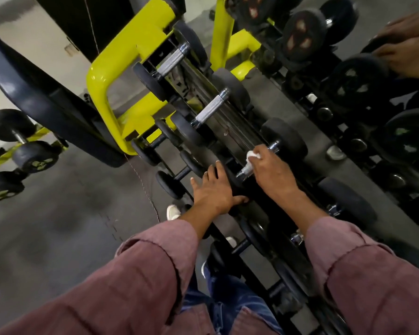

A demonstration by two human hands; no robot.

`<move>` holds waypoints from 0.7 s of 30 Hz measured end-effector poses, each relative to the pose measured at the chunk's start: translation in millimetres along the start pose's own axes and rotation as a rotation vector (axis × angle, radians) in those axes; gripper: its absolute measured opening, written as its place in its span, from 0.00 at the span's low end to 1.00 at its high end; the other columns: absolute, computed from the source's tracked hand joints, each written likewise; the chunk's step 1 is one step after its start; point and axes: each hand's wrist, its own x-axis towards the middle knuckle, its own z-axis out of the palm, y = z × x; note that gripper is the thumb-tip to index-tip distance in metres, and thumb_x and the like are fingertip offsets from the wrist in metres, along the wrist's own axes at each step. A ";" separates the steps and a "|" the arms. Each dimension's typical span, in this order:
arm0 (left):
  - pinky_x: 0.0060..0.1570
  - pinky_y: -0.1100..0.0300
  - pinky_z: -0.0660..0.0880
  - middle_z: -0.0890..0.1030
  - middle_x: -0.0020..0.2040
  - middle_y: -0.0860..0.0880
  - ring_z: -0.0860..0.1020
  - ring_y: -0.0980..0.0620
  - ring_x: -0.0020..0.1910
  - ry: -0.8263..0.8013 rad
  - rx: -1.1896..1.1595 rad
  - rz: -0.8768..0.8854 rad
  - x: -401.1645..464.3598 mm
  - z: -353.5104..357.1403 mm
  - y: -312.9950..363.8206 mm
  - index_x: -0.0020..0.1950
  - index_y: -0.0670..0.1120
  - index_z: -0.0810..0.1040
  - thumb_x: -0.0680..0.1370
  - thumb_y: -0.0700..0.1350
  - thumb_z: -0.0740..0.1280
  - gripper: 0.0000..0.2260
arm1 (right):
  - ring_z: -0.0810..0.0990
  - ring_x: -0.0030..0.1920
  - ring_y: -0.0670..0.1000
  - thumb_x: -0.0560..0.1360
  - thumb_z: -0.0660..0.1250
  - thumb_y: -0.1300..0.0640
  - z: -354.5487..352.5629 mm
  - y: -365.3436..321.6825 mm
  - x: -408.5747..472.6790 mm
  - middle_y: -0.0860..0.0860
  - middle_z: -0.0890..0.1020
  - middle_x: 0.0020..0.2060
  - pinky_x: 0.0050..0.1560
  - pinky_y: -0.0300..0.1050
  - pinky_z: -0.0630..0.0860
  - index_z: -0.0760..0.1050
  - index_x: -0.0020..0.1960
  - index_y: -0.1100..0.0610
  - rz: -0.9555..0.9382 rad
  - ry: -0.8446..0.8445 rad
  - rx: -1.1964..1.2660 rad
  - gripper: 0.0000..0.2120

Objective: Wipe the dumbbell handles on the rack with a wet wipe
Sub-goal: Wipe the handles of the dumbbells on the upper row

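A row of black dumbbells with knurled chrome handles lies on the top tier of the rack (235, 131). My right hand (270, 169) is wrapped around the handle of the nearest dumbbell (286, 139), holding a white wet wipe (252, 155) against the chrome. My left hand (214, 189) rests with spread fingers over that dumbbell's near black head. Two more dumbbell handles (209, 110) (171, 61) lie bare farther along the rack.
The rack's yellow frame (107, 76) stands at the left. A mirror behind the rack shows reflected dumbbells (302, 35) and hands (404, 52). Smaller dumbbells (172, 182) sit on lower tiers. More dumbbells (32, 155) lie far left over grey floor.
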 end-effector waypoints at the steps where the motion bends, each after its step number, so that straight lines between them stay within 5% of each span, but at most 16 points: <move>1: 0.76 0.33 0.45 0.46 0.83 0.43 0.50 0.43 0.82 -0.008 0.001 -0.002 -0.5 -0.4 -0.1 0.82 0.46 0.34 0.71 0.73 0.69 0.59 | 0.76 0.47 0.56 0.80 0.55 0.48 -3.5 -2.9 0.1 0.49 0.78 0.48 0.46 0.51 0.71 0.71 0.52 0.49 0.080 0.030 0.053 0.08; 6: 0.76 0.33 0.47 0.46 0.83 0.42 0.50 0.42 0.82 -0.010 0.026 0.011 1.1 -1.9 -0.9 0.82 0.45 0.34 0.71 0.72 0.68 0.58 | 0.77 0.52 0.56 0.79 0.51 0.52 0.5 -10.0 -9.9 0.52 0.74 0.56 0.46 0.54 0.77 0.73 0.60 0.56 -0.129 -0.024 -0.148 0.17; 10: 0.77 0.33 0.47 0.47 0.83 0.42 0.51 0.43 0.82 -0.004 0.017 0.023 0.4 -1.1 -1.7 0.82 0.45 0.35 0.72 0.71 0.69 0.57 | 0.77 0.49 0.55 0.78 0.62 0.57 4.7 -9.1 -17.4 0.53 0.72 0.55 0.33 0.48 0.72 0.76 0.59 0.56 -0.383 -0.128 -0.375 0.11; 21: 0.77 0.33 0.47 0.46 0.83 0.41 0.50 0.42 0.82 -0.011 0.045 0.027 0.7 -3.7 -1.5 0.82 0.45 0.34 0.71 0.73 0.67 0.58 | 0.78 0.49 0.60 0.77 0.64 0.65 -6.2 2.7 -7.6 0.59 0.75 0.60 0.41 0.53 0.78 0.72 0.68 0.64 -0.034 0.216 -0.425 0.19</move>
